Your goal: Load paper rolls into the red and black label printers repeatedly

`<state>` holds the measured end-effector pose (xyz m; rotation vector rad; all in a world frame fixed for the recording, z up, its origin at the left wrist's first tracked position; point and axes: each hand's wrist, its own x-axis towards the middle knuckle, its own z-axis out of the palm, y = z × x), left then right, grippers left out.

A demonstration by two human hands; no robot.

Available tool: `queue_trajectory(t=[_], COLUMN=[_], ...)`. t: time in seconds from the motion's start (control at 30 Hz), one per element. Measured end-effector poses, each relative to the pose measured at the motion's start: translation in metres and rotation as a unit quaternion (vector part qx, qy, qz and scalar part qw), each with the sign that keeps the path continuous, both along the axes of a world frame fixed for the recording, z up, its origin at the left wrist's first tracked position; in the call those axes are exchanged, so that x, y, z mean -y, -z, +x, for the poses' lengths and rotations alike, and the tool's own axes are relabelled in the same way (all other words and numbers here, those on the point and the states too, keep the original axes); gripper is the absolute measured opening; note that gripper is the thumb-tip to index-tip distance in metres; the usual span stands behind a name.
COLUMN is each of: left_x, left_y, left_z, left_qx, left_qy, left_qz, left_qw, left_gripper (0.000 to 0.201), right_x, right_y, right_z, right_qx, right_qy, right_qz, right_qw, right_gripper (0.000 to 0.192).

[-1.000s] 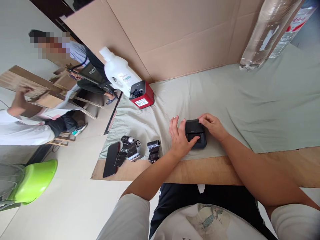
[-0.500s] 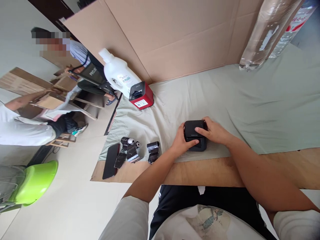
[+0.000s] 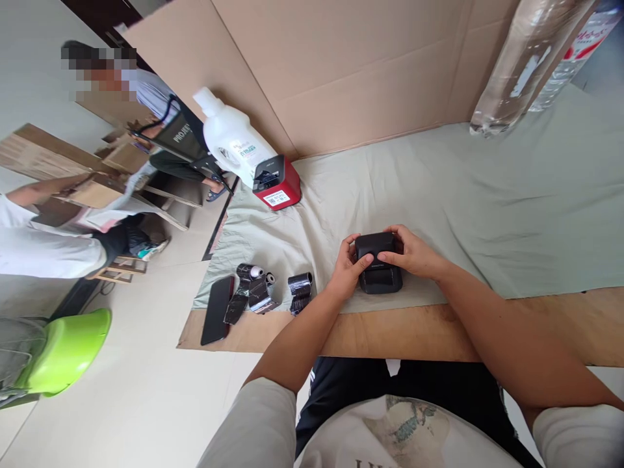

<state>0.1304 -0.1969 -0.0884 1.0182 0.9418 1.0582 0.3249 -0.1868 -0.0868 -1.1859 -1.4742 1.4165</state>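
A small black device with rounded corners, which looks like a portable label printer (image 3: 379, 278), lies on the cloth in front of me. My left hand (image 3: 349, 268) grips its left side, fingers round the far corner and thumb pressed on the top cover. From the other side my right hand (image 3: 414, 253) holds it, fingers behind the far right edge and thumb on the cover beside my left thumb. A dark glossy panel shows on its near part. Several black-wrapped rolls (image 3: 300, 286) lie left of my left forearm, two with pale cores.
A dark phone (image 3: 217, 311) lies at the table's left corner. Farther back stand a red-and-black box-shaped device (image 3: 277, 185) and a white jug (image 3: 236, 140), before a cardboard panel (image 3: 361, 71). Bottles (image 3: 524, 71) stand at the far right. Two people sit at the left near a green basin (image 3: 73, 354).
My left thumb has moved from the printer's near part up onto its cover, next to my right thumb. The cover now appears to sit closer against the body. The view has shifted slightly.
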Motion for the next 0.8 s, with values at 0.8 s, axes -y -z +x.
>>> queue_trajectory(t=[0.8], left_x=[-0.003], left_y=[0.011], left_z=[-0.001], left_qx=[-0.012], left_qy=[0.012], left_qz=[-0.013], left_qw=[1.0], left_gripper=[0.07], right_x=[-0.04], right_y=[-0.009], right_z=[0.029], right_qx=[-0.118], right_qy=[0.141], right_qz=[-0.141], right_qw=[0.973], right_gripper=[0.059])
